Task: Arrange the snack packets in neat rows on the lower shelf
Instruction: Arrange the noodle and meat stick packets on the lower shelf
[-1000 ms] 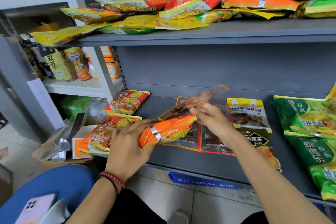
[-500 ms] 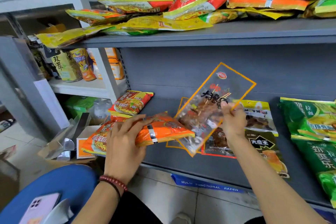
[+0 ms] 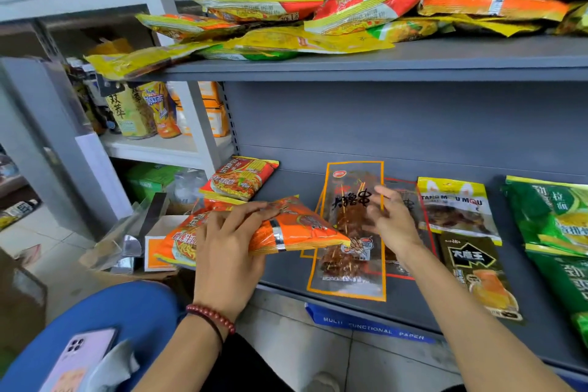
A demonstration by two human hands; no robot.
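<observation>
Left hand (image 3: 229, 245): fingers curled over the top of an orange noodle packet (image 3: 302, 229), gripping it just above the front left of the lower shelf (image 3: 299, 188); a bead bracelet (image 3: 210, 318) circles the wrist.
Right hand (image 3: 391, 223): blurred, with fingers loose and spread and nothing held. It is over the right edge of the clear skewer packet (image 3: 350, 232). I cannot tell whether the fingertips touch it.
Upper shelf (image 3: 413, 70): grey metal, carrying a loose pile of packets (image 3: 350, 3) in red, orange and yellow. Some of them overhang its front edge on the left.
Lower shelf: grey metal, with packets lying flat across it.
Green packets (image 3: 553, 216): far right of the lower shelf, overlapping one another.
Clear skewer packet: orange-bordered, flat in the middle of the lower shelf, lengthwise from back to front. Its near end lies at the shelf's front edge, and the held noodle packet's tip overlaps its left side.
Second noodle packet (image 3: 178, 242): front left corner of the shelf, under the held one.
Third noodle packet (image 3: 241, 177): back left, tilted.
Dark packet (image 3: 477, 274): front of the shelf, right of the skewer packet.
Yellow-topped packet (image 3: 455, 210): just behind the dark one.
Phone (image 3: 79, 356): resting on a blue-clad knee (image 3: 105, 312) at lower left.
</observation>
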